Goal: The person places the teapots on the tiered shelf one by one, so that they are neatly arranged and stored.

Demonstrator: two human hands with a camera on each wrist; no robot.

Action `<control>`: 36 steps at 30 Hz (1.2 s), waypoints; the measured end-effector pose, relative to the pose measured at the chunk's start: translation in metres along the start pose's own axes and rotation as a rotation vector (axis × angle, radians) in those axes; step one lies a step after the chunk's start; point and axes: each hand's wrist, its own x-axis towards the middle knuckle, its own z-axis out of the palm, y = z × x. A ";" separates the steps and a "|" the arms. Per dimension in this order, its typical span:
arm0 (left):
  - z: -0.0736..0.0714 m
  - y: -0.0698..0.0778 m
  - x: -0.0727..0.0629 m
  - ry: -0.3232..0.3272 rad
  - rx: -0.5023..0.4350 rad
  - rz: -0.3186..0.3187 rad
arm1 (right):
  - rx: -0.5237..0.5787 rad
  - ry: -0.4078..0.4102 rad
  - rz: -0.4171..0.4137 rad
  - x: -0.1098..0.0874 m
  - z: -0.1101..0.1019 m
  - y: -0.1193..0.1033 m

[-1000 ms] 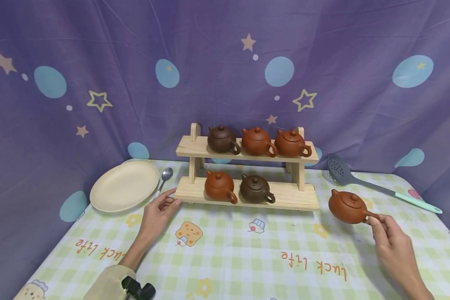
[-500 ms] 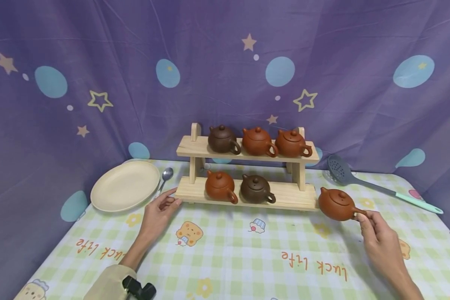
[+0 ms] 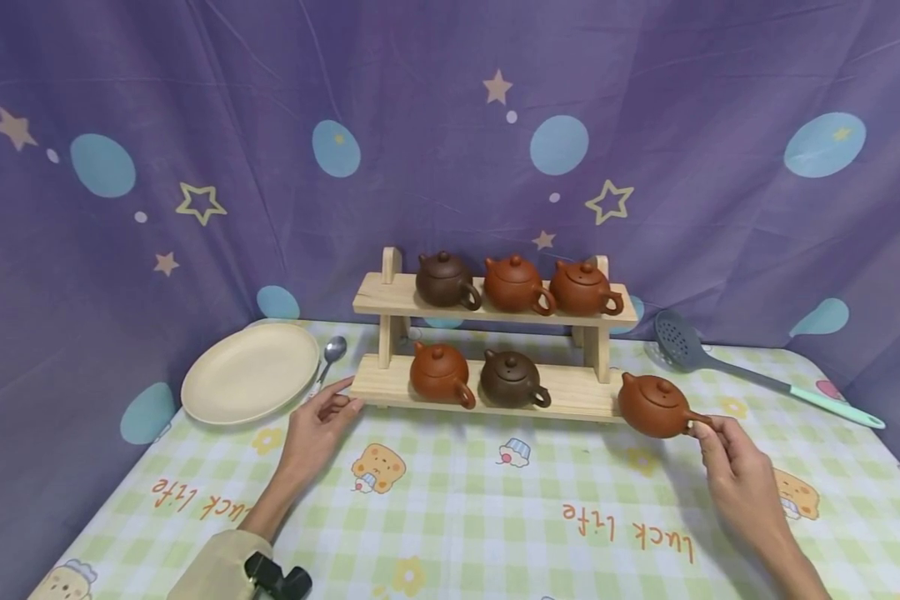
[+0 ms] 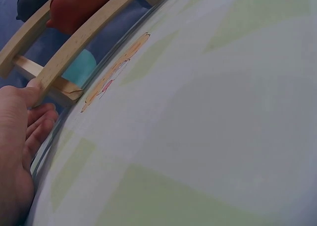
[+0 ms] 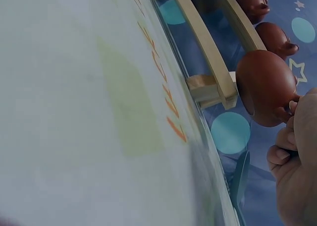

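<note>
My right hand [image 3: 742, 475] pinches the handle of a reddish-brown teapot [image 3: 654, 407], held upright off the table at the right end of the lower shelf. In the right wrist view the held teapot [image 5: 265, 87] overlaps the end of the shelf board. My left hand [image 3: 318, 433] holds the left end of the two-tier wooden rack [image 3: 570, 390], thumb and fingers at the board's end. On the lower shelf sit a reddish-brown teapot [image 3: 438, 372] and a dark brown teapot [image 3: 510, 379]. The upper shelf bears a dark teapot [image 3: 444, 279] and two reddish ones [image 3: 513, 283].
A cream plate [image 3: 251, 375] and a metal spoon [image 3: 333, 350] lie left of the rack. On the right lies a grey skimmer [image 3: 690, 346] with a mint-green handle. A checked tablecloth [image 3: 480, 517] covers the table, and a purple curtain [image 3: 435, 192] hangs behind.
My right hand has carried the teapot leftward, from beside the rack to the lower shelf's right end. My left hand has stayed at the rack's left end.
</note>
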 end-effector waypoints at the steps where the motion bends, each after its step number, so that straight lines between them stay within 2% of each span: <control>1: 0.000 0.000 0.000 -0.002 0.002 0.001 | 0.006 -0.001 -0.004 0.000 0.001 -0.001; 27: 0.000 0.000 -0.002 0.000 0.005 -0.009 | 0.093 -0.031 -0.040 0.007 0.031 -0.014; 36: 0.000 0.001 -0.001 0.000 0.010 -0.002 | 0.115 -0.046 -0.021 0.009 0.040 -0.018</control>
